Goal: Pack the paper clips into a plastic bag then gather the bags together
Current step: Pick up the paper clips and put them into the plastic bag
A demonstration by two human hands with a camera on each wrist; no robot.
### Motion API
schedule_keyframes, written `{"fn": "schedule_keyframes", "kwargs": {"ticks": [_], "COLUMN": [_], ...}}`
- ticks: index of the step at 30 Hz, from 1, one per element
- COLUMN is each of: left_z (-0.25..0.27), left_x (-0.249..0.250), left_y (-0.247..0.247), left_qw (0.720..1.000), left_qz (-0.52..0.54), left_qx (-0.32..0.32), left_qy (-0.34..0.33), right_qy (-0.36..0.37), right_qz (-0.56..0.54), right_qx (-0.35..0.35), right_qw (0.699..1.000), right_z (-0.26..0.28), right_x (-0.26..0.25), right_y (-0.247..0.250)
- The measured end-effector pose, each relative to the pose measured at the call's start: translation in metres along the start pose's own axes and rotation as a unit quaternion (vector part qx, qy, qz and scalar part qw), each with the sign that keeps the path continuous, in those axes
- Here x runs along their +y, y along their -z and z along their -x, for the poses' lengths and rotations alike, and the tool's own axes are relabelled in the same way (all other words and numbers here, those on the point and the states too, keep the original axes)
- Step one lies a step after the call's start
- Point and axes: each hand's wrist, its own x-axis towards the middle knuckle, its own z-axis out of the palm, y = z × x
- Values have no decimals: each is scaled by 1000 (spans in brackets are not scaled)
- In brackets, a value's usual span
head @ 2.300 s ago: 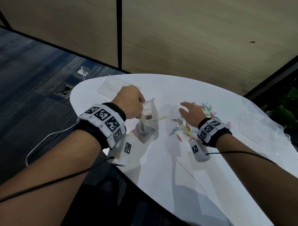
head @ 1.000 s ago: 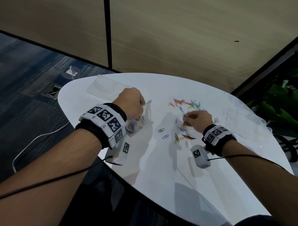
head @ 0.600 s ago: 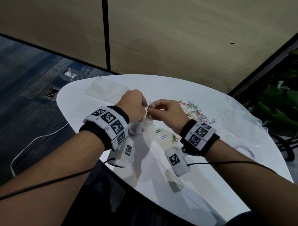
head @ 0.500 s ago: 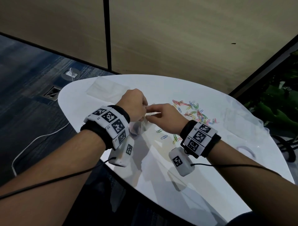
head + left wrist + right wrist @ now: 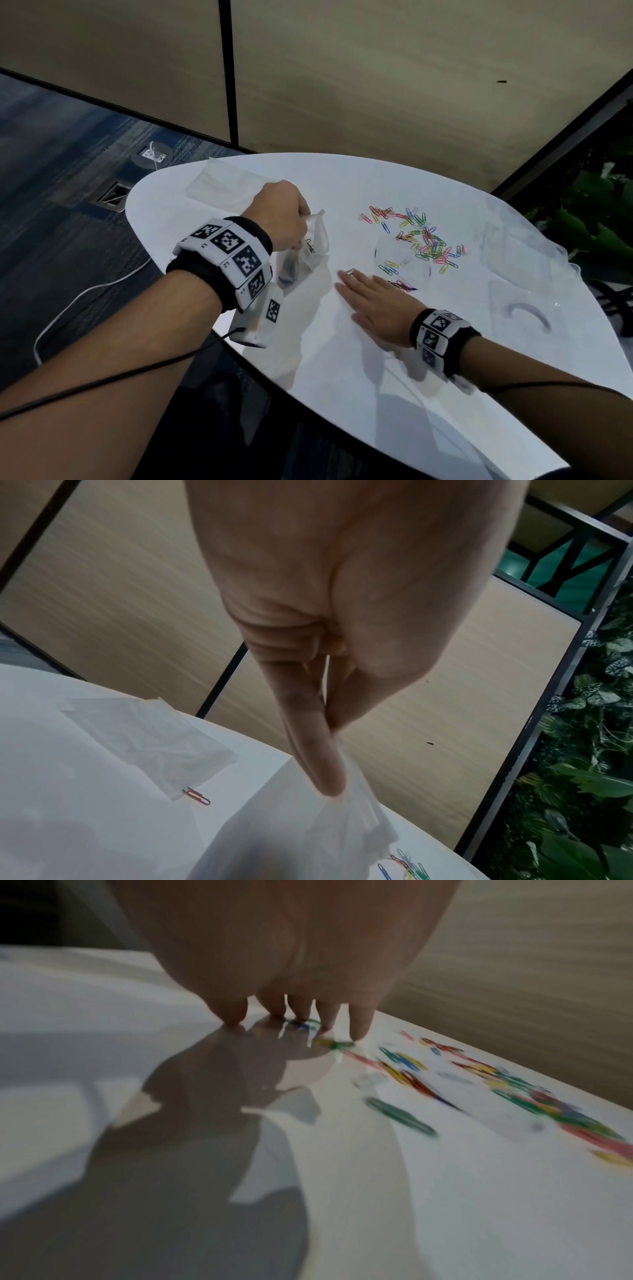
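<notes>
White rounded table (image 5: 342, 359) is taking up most of the head view, wood-panel wall (image 5: 376, 68) standing behind it, dark carpet (image 5: 51, 154) lying to the left. Green plants (image 5: 599, 212) are showing at the far right. Flat clear plastic bags (image 5: 222, 180) are lying at the table's far left edge; in the left wrist view one red clip (image 5: 198, 796) is sitting just at their corner. More clear plastic (image 5: 520, 260) is lying on the table's right side.

Left hand (image 5: 281, 219) is pinching the top edge of a clear plastic bag (image 5: 308, 246) between thumb and fingers (image 5: 315, 750), bag hanging down toward the table, some clips inside showing dimly. Right hand (image 5: 373, 301) is lying flat on the table, palm down, fingers spread and straight, fingertips (image 5: 236, 1018) touching the surface, just beside the nearest few clips. Coloured paper clips (image 5: 421, 240) are lying scattered loose on the table beyond and right of the right hand, apart from the bag. Right wrist view is blurring.
</notes>
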Motion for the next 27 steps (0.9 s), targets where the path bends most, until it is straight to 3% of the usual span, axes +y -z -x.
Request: {"fn": "schedule_keyframes", "kwargs": {"ticks": [4, 7, 10, 14, 16, 20, 23, 25, 27], "left_z": [-1, -2, -1, 1, 1, 3, 3, 3, 4], "left_x": [0, 3, 5, 6, 7, 10, 12, 13, 16], "left_y": [-2, -5, -7, -7, -7, -11, -13, -15, -16], "left_qw": [1000, 1000, 1000, 1000, 1000, 1000, 1000, 1000, 1000], "left_qz": [-3, 1, 5, 7, 5, 0, -3, -6, -7], "left_qx": [-3, -7, -9, -7, -5, -13, -21, -24, -28], "left_qy": [2, 3, 5, 9, 6, 1, 0, 1, -1], "right_qy": [-95, -183, -190, -191, -183, -247, -332, -378, -395], "right_qz": [42, 15, -26, -32, -19, -61, -200, -312, -439], "right_qx": [23, -12, -30, 44, 46, 44, 98, 135, 179], "right_qw": [994, 983, 981, 980, 982, 966, 916, 861, 786], "right_z": [23, 30, 22, 18, 15, 8, 6, 5, 5], "right_x": [38, 63, 74, 60, 55, 57, 66, 75, 74], "right_y": [-7, -8, -18, -3, 5, 14, 23, 30, 46]}}
